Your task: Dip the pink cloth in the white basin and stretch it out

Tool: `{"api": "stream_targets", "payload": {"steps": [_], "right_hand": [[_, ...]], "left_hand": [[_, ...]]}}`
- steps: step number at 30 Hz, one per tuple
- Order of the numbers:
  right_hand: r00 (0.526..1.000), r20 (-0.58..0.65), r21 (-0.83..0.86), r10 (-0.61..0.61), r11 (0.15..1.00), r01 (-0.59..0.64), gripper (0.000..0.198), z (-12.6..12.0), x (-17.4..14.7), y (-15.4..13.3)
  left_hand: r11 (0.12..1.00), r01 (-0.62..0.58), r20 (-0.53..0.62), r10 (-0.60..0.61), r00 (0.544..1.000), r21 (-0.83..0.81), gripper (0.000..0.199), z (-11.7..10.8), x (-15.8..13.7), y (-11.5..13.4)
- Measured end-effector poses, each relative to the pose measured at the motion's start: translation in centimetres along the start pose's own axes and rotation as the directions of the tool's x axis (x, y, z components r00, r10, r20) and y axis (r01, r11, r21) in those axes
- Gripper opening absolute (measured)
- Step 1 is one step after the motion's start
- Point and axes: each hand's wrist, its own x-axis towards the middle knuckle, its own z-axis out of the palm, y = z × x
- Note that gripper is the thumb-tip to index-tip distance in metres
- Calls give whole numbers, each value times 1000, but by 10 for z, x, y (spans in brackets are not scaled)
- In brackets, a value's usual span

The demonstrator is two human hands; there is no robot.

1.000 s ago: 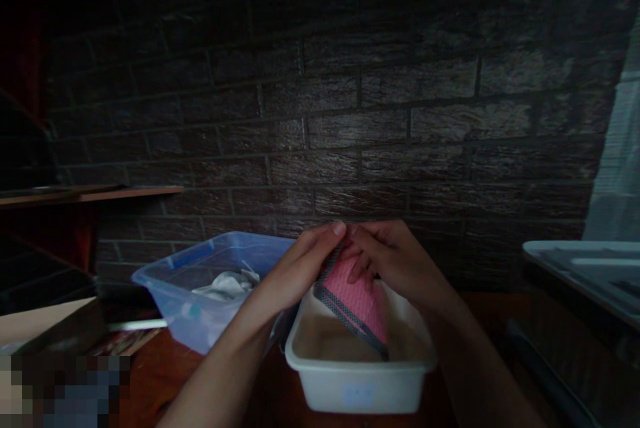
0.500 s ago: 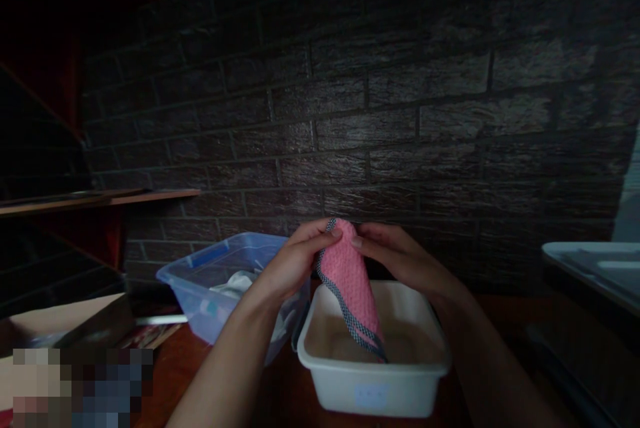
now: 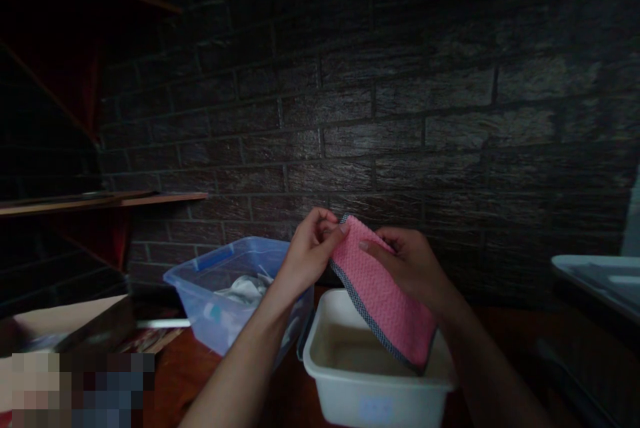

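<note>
the left hand (image 3: 315,247) pinches a pink cloth (image 3: 383,301) near its upper corner, and the right hand (image 3: 413,265) grips it along the upper edge, thumb on top. the cloth, edged in dark check, hangs aslant over the white tub (image 3: 345,396) on the reddish table (image 3: 167,371). just left, a translucent blue bin (image 3: 193,301) holds pale crumpled items (image 3: 245,289); behind rises a dark brick wall (image 3: 350,101).
</note>
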Motion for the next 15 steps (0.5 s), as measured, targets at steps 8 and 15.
{"api": "stream_targets", "payload": {"steps": [8, 15], "right_hand": [[992, 34, -151, -125, 980, 129, 43, 1, -1, -6], [981, 178, -205, 78, 978, -41, 45, -3, 0, 4]], "left_hand": [[993, -28, 106, 16, 994, 117, 45, -5, 1, 1], [990, -36, -126, 53, 991, 136, 38, -14, 0, 3]]}}
